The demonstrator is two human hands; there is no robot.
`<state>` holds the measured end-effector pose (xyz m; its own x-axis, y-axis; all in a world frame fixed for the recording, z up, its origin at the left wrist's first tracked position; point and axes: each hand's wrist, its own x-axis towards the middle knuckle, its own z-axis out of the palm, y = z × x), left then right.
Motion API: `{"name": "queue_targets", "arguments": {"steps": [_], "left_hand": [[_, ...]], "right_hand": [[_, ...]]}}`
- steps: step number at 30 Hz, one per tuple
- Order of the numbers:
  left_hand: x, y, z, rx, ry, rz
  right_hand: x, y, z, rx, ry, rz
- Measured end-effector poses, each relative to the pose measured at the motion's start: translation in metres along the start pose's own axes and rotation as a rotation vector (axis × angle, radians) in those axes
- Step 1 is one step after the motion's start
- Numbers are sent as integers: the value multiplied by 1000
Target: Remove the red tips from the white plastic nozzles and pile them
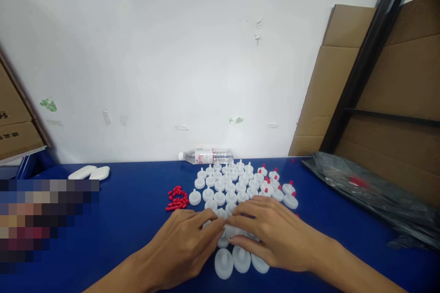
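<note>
Rows of translucent white nozzle caps [220,198] stand spouts up on a blue table in front of me. My left hand [185,245] reaches in from the left, its fingers bent and pressed together at the near part of these rows. Opposite it, my right hand [275,233] curls its thumb and fingers around a white nozzle cap [237,230]. The fingertips of both hands meet at this cap, and they hide much of it. Loose small red tips [178,200] lie in a pile beyond my left hand. Several caps at the right carry red tips [274,174] on their spouts.
A clear plastic bottle [206,156] lies against the wall behind the caps. Two white oval objects [91,173] rest at the left, near a pixelated area. Black plastic sheeting [371,197] covers the right side, below cardboard [326,82] and a dark metal post [360,64].
</note>
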<state>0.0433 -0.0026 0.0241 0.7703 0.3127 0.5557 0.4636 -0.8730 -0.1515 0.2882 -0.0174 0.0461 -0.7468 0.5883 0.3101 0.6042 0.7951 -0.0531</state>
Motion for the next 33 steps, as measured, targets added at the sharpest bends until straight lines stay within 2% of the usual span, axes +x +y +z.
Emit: {"name": "queue_targets", "arguments": {"steps": [5, 18, 26, 33], "left_hand": [[2, -1, 0, -9, 18, 24], [-1, -4, -1, 18, 125, 58], [0, -6, 0, -32, 208, 23], [0, -10, -1, -3, 285, 8]], "right_hand": [[2, 1, 0, -6, 24, -24], [1, 3, 2, -45, 310, -143], [3, 1, 0, 3, 364, -125], [4, 4, 1, -51, 439, -72]]}}
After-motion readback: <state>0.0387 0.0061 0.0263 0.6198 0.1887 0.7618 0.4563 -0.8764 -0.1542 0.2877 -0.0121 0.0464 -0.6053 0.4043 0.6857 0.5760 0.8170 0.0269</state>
